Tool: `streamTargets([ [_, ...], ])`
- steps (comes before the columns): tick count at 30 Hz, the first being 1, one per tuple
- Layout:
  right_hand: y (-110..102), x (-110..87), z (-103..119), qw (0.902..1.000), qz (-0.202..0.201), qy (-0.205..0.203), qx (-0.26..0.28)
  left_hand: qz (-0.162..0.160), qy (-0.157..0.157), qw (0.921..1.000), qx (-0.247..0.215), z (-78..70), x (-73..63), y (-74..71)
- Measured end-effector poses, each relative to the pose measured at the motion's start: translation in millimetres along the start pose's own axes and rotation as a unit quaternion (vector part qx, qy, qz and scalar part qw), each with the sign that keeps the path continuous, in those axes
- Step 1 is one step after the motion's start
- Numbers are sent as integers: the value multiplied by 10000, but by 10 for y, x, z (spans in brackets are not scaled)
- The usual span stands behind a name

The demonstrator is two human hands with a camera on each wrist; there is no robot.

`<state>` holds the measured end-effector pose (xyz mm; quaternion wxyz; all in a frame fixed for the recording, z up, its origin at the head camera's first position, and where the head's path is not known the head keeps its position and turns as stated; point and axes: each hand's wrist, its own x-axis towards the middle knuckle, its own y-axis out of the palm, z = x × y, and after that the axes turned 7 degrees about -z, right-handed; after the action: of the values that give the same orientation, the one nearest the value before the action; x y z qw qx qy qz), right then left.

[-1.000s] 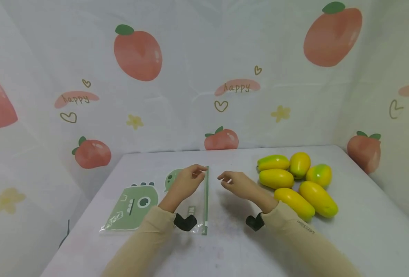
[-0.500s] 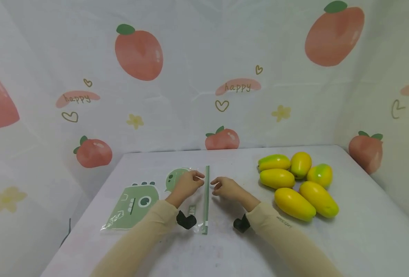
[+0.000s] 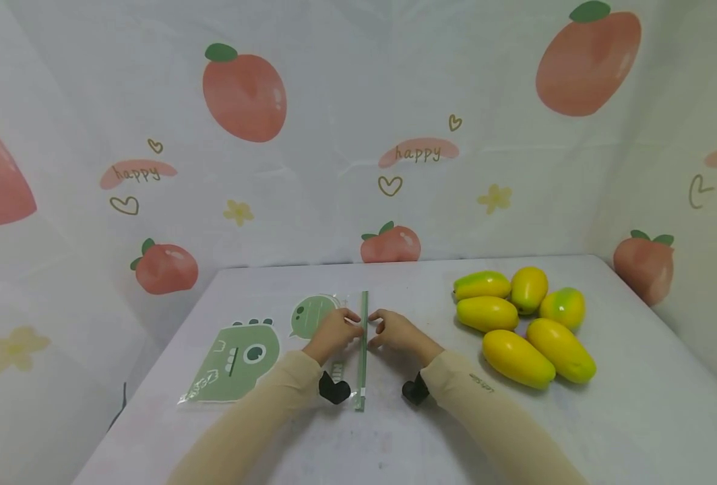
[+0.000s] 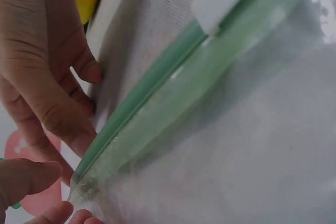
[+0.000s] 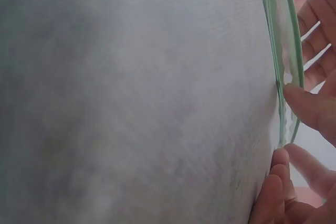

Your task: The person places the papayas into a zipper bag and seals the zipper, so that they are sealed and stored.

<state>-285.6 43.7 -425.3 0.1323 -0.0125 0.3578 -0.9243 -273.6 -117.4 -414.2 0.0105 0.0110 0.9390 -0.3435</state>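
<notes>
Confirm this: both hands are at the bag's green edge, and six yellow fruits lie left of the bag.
No: the head view shows six yellow fruits right of the bag. The left hand and right hand are at its green edge.

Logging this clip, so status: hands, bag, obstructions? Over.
Left hand, right hand at zip strip; grip unclear. Bag lying on table. Six yellow fruits at right, apparently not in the way.

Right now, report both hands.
Left hand: at the green zip strip; grip cannot be told.
Right hand: at the same strip; grip cannot be told.
</notes>
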Motion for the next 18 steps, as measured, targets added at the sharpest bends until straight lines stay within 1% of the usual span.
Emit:
streamTargets([
  [3, -2, -7, 25, 10000, 18, 21, -34, 26, -98, 9999, 69, 8, 2, 8],
  [9, 5, 3, 30, 9999, 40, 38, -84, -67, -125, 9984, 542, -7, 8, 35],
  [12, 6, 5, 30, 9999, 58, 28, -155, -112, -140, 9974, 705, -23, 11, 44],
  [18, 10, -2, 41, 9996, 83, -20, -287, -194, -91, 9973, 699, -30, 5, 54],
])
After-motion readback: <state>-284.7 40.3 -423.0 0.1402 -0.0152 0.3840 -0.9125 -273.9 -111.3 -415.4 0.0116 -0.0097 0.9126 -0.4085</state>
